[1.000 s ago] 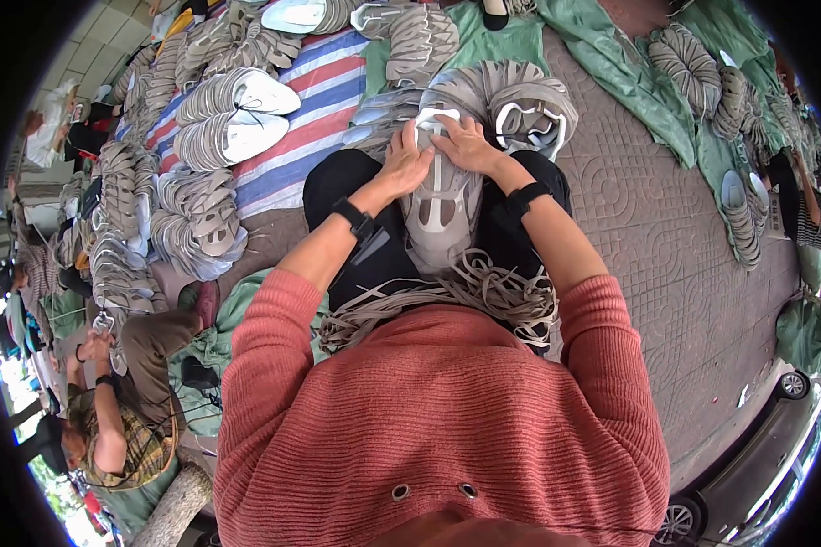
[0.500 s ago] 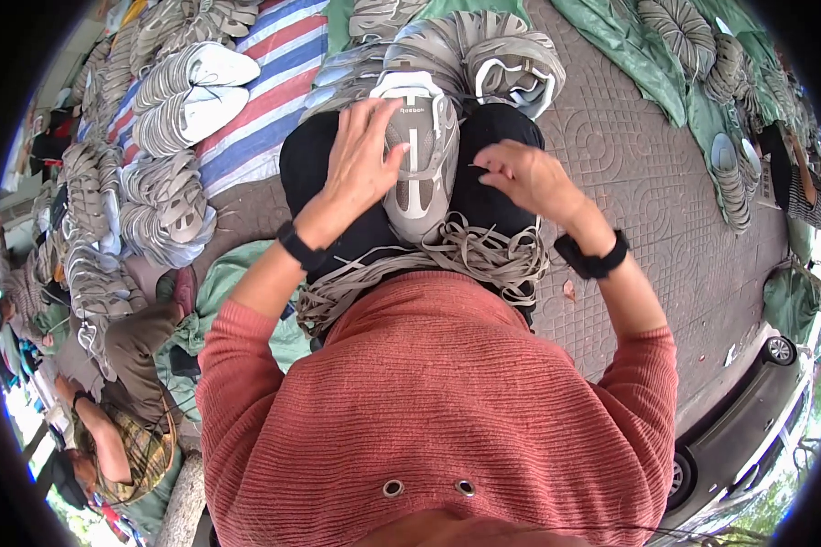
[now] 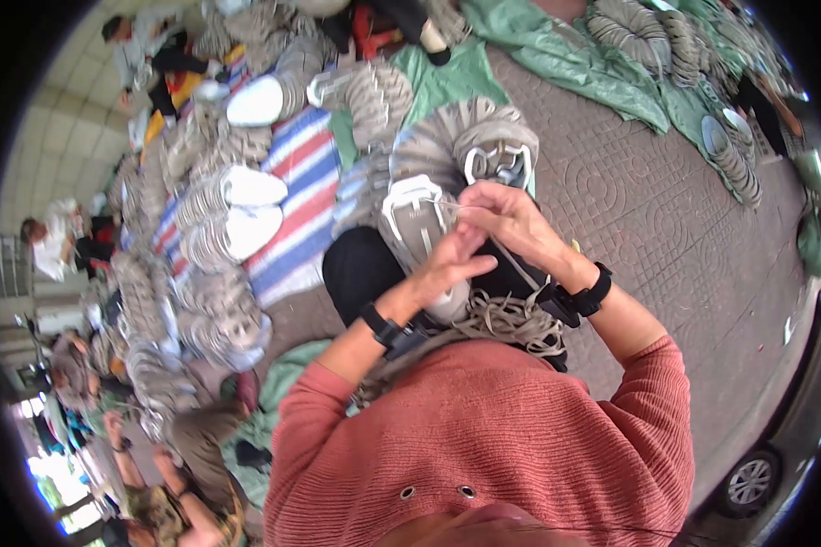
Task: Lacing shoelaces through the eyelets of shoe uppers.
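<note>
A grey-beige shoe upper (image 3: 418,232) with white trim lies across my lap between my black-clad knees, its toe toward my body. At its opening, my right hand (image 3: 513,226) is closed in a pinch on a thin pale shoelace (image 3: 518,266), which trails down below the hand. My left hand (image 3: 452,271) lies over the shoe's right side, thumb spread and fingers stretched toward my right fingertips; whether they touch the lace is hard to see. A tangle of beige shoelaces (image 3: 511,321) rests in my lap against my sweater.
Beyond my knees stands a curved stack of nested shoe uppers (image 3: 429,146). More bundles (image 3: 233,214) lie on a striped sheet (image 3: 292,223) to the left. Green tarps (image 3: 575,68) cover paving ahead. A seated person (image 3: 178,492) is at lower left, a car (image 3: 753,483) at lower right.
Both hands have come together at the shoe's right side, and the right hand now pinches a lace. The view has shifted, so the scene appears lower and further right.
</note>
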Demonstrator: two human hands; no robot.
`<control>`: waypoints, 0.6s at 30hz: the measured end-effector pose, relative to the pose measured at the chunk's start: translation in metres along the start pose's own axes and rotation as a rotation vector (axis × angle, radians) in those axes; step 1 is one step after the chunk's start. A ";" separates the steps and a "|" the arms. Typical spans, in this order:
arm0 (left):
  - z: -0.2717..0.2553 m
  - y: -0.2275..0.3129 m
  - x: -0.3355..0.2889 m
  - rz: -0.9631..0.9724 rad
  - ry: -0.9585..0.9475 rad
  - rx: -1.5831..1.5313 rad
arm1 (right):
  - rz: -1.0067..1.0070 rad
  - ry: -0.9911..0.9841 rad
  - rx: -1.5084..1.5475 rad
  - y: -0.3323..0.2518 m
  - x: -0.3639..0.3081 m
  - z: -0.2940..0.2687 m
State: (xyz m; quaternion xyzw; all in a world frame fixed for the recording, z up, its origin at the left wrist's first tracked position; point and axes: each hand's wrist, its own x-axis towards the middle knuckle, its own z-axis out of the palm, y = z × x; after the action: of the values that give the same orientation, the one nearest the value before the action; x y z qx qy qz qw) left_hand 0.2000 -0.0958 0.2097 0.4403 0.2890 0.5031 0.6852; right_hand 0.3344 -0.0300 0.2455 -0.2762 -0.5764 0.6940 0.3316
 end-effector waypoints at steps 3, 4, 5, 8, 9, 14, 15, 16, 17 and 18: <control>0.002 0.002 -0.001 -0.246 -0.088 -0.091 | 0.126 -0.034 0.206 -0.030 0.013 0.009; -0.005 0.008 -0.014 -0.315 -0.020 -0.207 | 0.120 -0.085 0.309 -0.031 0.023 0.001; -0.013 0.019 -0.027 -0.290 0.024 -0.234 | 0.208 -0.027 0.332 -0.049 0.026 -0.008; -0.037 0.031 -0.054 -0.338 0.007 -0.218 | 0.059 0.486 0.082 -0.052 -0.009 -0.139; -0.049 0.035 -0.066 -0.341 -0.006 -0.203 | 0.048 0.731 -0.047 -0.054 -0.034 -0.189; -0.122 0.071 -0.150 -0.340 0.109 -0.287 | -0.455 1.769 -0.722 -0.069 -0.213 -0.426; -0.139 0.079 -0.169 -0.241 0.214 -0.235 | -0.401 1.932 -0.570 -0.087 -0.247 -0.447; -0.145 0.089 -0.189 -0.151 0.353 -0.164 | -0.157 2.040 -0.753 -0.095 -0.259 -0.449; -0.152 0.103 -0.204 -0.103 0.414 -0.127 | -0.160 2.140 -0.712 -0.096 -0.256 -0.453; -0.149 0.116 -0.210 -0.063 0.475 -0.086 | -0.155 2.241 -0.667 -0.096 -0.245 -0.448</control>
State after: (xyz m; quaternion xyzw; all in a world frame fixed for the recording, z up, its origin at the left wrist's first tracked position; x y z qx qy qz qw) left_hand -0.0443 -0.2348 0.2373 0.2708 0.4341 0.5825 0.6315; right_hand 0.8451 0.0664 0.2585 -0.7708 -0.1305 -0.1450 0.6065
